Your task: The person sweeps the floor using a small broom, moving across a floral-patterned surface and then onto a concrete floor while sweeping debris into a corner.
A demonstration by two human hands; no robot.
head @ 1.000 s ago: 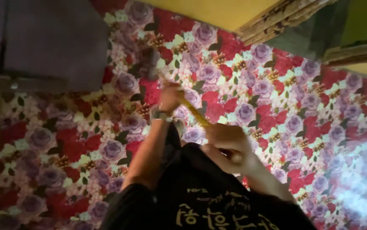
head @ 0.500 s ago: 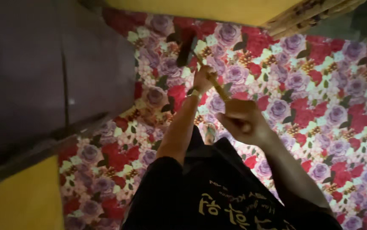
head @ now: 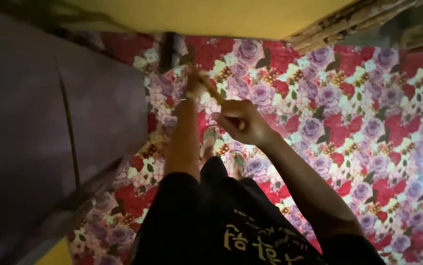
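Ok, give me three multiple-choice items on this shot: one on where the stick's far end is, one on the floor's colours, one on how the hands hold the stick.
1. Where does the far end of the stick point?
A. toward the yellow wall at the top
B. toward the person's feet
C. out to the right edge

2. What colours are the flowers on the floor?
A. blue and orange
B. red and purple
C. plain grey

3. How is the stick held?
A. by the left hand alone
B. by both hands
C. it lies loose on the floor

Answers:
1 A: the stick runs up from the right hand past the left hand to the wall.
2 B: red and purple roses cover the floor.
3 B: each hand is closed on the stick, the left farther along it.
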